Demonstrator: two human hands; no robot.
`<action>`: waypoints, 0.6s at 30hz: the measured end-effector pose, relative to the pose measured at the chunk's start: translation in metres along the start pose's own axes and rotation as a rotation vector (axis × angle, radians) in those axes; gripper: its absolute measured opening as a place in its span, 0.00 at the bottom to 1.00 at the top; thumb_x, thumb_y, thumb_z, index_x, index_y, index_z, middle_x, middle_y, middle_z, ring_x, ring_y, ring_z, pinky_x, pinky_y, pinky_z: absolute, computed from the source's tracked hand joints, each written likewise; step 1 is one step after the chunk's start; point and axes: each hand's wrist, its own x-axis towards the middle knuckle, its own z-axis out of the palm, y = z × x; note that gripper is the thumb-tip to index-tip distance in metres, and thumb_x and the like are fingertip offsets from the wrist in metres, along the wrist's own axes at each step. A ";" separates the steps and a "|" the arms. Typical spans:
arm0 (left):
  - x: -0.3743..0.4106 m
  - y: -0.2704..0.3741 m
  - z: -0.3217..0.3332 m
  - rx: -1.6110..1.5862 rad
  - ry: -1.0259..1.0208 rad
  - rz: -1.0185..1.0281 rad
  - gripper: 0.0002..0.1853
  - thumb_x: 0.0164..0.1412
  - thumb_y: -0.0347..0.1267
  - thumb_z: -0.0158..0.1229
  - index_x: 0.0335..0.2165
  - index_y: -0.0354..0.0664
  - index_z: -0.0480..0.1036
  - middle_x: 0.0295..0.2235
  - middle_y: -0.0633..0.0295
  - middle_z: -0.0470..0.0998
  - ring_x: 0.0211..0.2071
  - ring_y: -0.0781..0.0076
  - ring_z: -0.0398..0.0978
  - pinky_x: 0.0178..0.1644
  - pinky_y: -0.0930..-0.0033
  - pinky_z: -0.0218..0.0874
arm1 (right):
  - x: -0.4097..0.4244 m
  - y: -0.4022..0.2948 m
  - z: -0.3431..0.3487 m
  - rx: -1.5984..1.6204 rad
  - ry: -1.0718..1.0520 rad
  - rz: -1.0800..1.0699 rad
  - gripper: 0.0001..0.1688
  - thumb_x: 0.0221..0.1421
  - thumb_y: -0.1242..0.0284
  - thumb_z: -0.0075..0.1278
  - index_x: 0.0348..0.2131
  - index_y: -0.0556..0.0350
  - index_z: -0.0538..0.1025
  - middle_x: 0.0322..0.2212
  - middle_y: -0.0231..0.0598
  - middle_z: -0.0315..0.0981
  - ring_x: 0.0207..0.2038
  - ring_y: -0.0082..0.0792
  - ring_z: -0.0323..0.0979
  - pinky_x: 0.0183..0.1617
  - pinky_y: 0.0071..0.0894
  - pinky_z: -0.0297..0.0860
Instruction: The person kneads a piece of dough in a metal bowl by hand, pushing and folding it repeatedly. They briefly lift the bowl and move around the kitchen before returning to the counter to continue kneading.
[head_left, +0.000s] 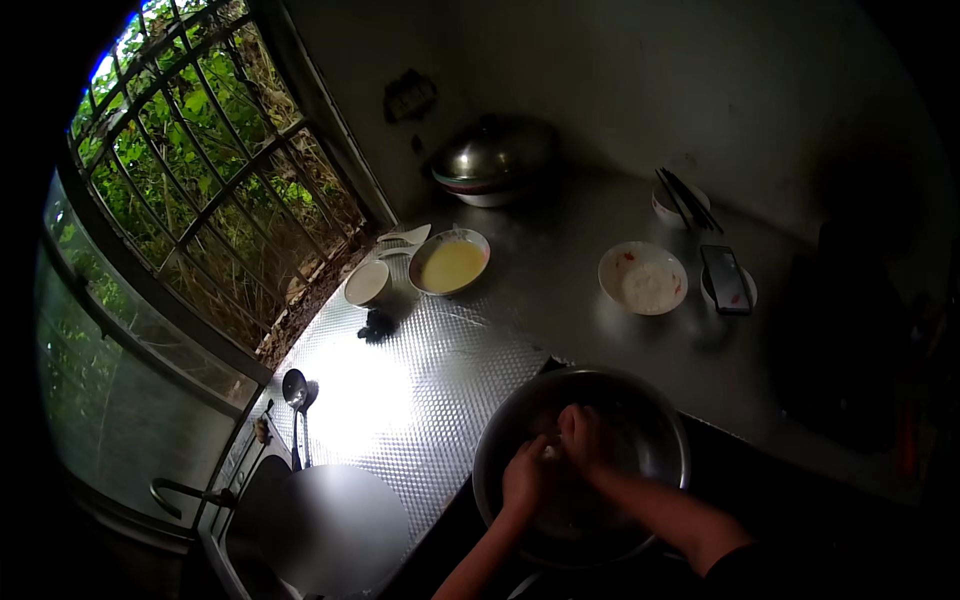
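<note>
A wide metal basin (673, 480) lies before me, its inside mostly in shadow. Both of my hands are inside its rim, close together near the middle. My left hand (523, 474) is curled around a small pale lump (551, 451), of which only a bit shows between the hands. Just above and to the right, my right hand (581, 436) has its fingers bent in against the left; whether it also grips the lump is too dark to tell. The bottom of the basin under my hands is partly hidden by them.
Beyond the basin stand a bowl of white powder (649, 289), a phone (726, 279) on a small bowl, and chopsticks (688, 199) across another. Leftward are a bowl of yellow liquid (452, 267), a cup (367, 283), a ladle (295, 390) and a faucet (187, 491). A lidded dish (491, 157) sits farther back.
</note>
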 end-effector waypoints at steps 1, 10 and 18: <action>0.000 -0.004 0.002 0.008 0.017 -0.003 0.18 0.50 0.31 0.57 0.43 0.51 0.73 0.37 0.51 0.75 0.38 0.48 0.74 0.41 0.55 0.66 | 0.003 0.000 0.000 0.013 -0.023 0.034 0.09 0.57 0.66 0.43 0.27 0.49 0.71 0.24 0.50 0.72 0.26 0.57 0.71 0.26 0.55 0.66; 0.002 -0.004 0.006 0.013 -0.146 -0.212 0.26 0.57 0.39 0.55 0.55 0.57 0.64 0.40 0.40 0.72 0.39 0.42 0.73 0.44 0.52 0.66 | 0.027 -0.011 -0.005 -0.070 -0.134 0.281 0.15 0.55 0.61 0.44 0.28 0.52 0.74 0.23 0.55 0.74 0.29 0.60 0.73 0.33 0.54 0.69; -0.003 -0.040 0.040 -0.121 0.021 -0.177 0.32 0.53 0.42 0.62 0.49 0.33 0.64 0.44 0.38 0.71 0.44 0.44 0.72 0.48 0.54 0.64 | 0.026 -0.013 -0.003 0.021 -0.051 0.301 0.14 0.54 0.63 0.46 0.27 0.54 0.75 0.22 0.48 0.76 0.28 0.53 0.75 0.33 0.48 0.69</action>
